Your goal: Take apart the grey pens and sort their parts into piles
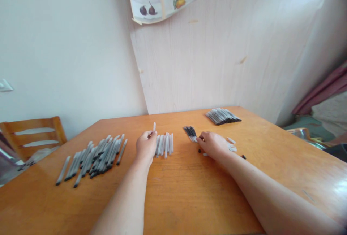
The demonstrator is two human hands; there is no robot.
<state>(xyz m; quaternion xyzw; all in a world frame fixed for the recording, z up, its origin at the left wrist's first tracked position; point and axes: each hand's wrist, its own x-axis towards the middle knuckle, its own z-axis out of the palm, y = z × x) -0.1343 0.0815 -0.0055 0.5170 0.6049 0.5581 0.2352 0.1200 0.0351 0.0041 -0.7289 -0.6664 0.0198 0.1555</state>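
Note:
My left hand (146,146) is closed around a whitish translucent pen barrel (154,126), whose top sticks up above the thumb. Just right of that hand, several similar loose barrels (165,144) lie side by side on the table. My right hand (213,143) is closed, its fingertips pinched at the near end of a small bundle of dark, thin pen refills (190,132). Whatever is between those fingertips is hidden. Around this hand lie small whitish caps (232,148) and small black plugs (244,157), partly covered by it.
A heap of pens with black ends (101,155) spreads over the left of the wooden table (173,199). Another neat stack of pens (222,116) lies at the back right. A wooden chair (35,134) stands at the left, and a wall rises behind the table.

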